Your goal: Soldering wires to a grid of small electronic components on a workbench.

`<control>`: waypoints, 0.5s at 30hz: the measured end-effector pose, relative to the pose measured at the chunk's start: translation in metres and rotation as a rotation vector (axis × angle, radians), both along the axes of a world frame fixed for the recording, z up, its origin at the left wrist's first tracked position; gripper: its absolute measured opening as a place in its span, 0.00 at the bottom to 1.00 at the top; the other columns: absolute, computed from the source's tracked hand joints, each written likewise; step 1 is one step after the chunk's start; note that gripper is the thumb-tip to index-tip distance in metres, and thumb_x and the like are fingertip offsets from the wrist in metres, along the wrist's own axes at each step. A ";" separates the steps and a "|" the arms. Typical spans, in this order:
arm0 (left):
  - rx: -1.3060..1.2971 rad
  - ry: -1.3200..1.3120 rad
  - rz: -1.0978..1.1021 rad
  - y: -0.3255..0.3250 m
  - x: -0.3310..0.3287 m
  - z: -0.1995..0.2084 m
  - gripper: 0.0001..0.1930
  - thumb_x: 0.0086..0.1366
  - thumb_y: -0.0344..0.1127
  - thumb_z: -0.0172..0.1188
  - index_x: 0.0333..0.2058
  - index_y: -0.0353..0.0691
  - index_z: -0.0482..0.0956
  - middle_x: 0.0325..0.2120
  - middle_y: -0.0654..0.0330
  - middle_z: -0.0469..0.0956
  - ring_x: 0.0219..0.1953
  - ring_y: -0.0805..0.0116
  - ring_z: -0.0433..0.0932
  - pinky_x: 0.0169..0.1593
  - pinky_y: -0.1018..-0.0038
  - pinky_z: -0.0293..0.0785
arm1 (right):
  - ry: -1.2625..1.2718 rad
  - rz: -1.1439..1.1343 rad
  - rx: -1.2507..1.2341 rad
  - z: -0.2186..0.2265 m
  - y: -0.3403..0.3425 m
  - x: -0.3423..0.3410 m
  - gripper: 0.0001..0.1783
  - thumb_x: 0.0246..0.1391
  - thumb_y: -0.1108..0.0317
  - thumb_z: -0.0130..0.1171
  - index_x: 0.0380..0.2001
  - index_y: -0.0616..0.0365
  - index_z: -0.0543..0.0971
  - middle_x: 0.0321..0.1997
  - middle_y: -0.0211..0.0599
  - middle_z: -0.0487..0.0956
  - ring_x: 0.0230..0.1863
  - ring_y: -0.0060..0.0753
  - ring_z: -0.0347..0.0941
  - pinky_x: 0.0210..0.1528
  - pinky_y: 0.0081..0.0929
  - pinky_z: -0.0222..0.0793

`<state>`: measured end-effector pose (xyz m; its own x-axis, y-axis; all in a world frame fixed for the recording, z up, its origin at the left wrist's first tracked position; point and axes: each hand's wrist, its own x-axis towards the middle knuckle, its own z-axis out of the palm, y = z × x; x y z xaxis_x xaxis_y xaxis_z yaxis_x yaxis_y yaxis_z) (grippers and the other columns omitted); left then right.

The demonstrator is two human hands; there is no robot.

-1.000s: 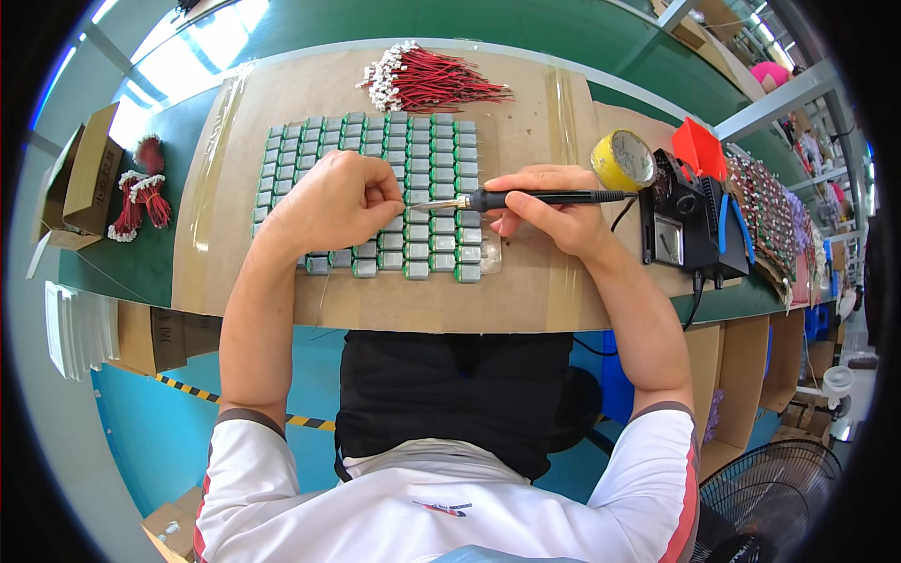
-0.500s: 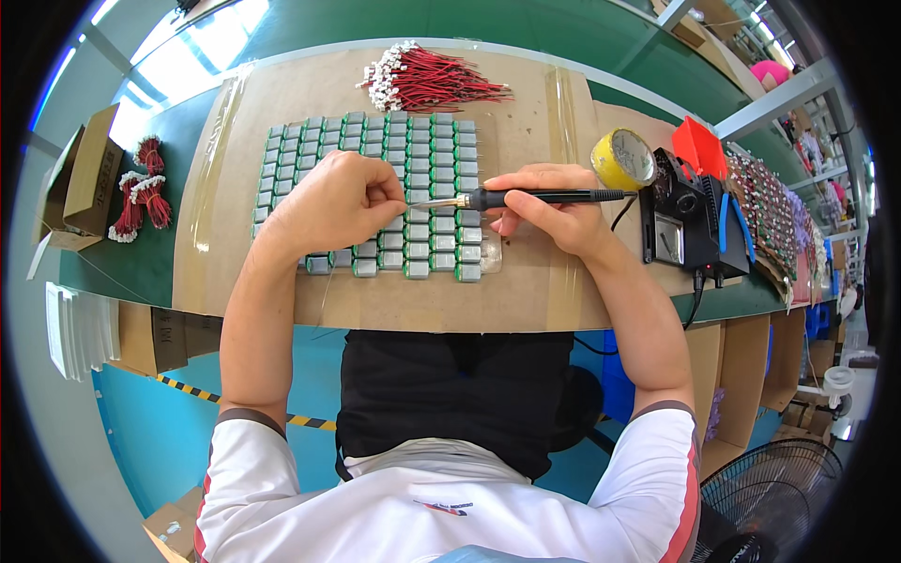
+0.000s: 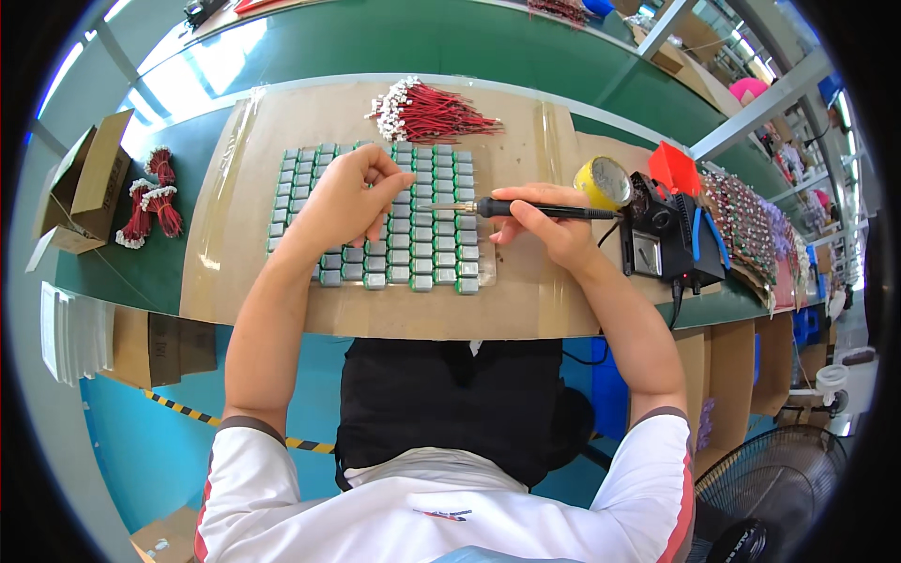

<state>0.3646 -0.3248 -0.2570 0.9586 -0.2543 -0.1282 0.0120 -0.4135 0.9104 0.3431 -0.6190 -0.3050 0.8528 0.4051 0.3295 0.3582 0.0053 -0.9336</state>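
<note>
Rows of small grey blocks with green edges (image 3: 399,256) are laid out in a grid on the brown board. In my right hand (image 3: 554,230) is a soldering iron (image 3: 495,207) with a black handle, held like a pen and pointing left. Its metal tip is over the right-middle rows; whether it touches a block I cannot tell. My left hand (image 3: 349,195) hovers over the left and middle rows, thumb and forefinger pinched together just above and left of the tip. Whatever lies in that pinch is too small to make out. The hand hides several blocks.
Beyond the grid lies a pile of red wires with white connectors (image 3: 436,111). At right stand a yellow tape roll (image 3: 603,182), a black soldering station (image 3: 671,235) and a red bin (image 3: 675,169). Bundled red wires (image 3: 150,199) and an open cardboard box (image 3: 94,188) are at left.
The view has shifted a little, so the table sits lower in the picture. My left hand's pinch is now higher relative to the iron's tip. The right hand keeps hold of the soldering iron.
</note>
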 end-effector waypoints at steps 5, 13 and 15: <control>0.026 -0.195 0.007 0.012 0.011 -0.027 0.11 0.66 0.34 0.66 0.30 0.33 0.76 0.17 0.66 0.74 0.13 0.80 0.67 0.18 0.76 0.64 | 0.080 -0.020 0.045 0.002 0.004 -0.008 0.16 0.66 0.76 0.52 0.52 0.75 0.80 0.42 0.51 0.85 0.33 0.36 0.85 0.40 0.38 0.87; 0.151 -0.202 -0.182 0.016 0.006 -0.013 0.05 0.55 0.26 0.59 0.23 0.32 0.75 0.15 0.65 0.74 0.14 0.80 0.71 0.19 0.77 0.66 | 0.092 -0.042 0.096 -0.011 0.007 -0.022 0.15 0.65 0.78 0.52 0.51 0.74 0.81 0.43 0.53 0.85 0.32 0.36 0.84 0.41 0.38 0.86; 0.182 -0.185 -0.205 0.018 0.002 -0.010 0.05 0.55 0.26 0.59 0.23 0.32 0.75 0.14 0.64 0.74 0.14 0.79 0.71 0.20 0.77 0.67 | 0.027 0.000 0.019 -0.007 0.008 -0.020 0.15 0.64 0.79 0.53 0.50 0.74 0.81 0.42 0.54 0.85 0.32 0.35 0.84 0.41 0.35 0.86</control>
<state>0.3670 -0.3072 -0.2670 0.9010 -0.4334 -0.0182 -0.2466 -0.5464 0.8004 0.3231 -0.6106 -0.3124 0.8615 0.3993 0.3136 0.3324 0.0234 -0.9428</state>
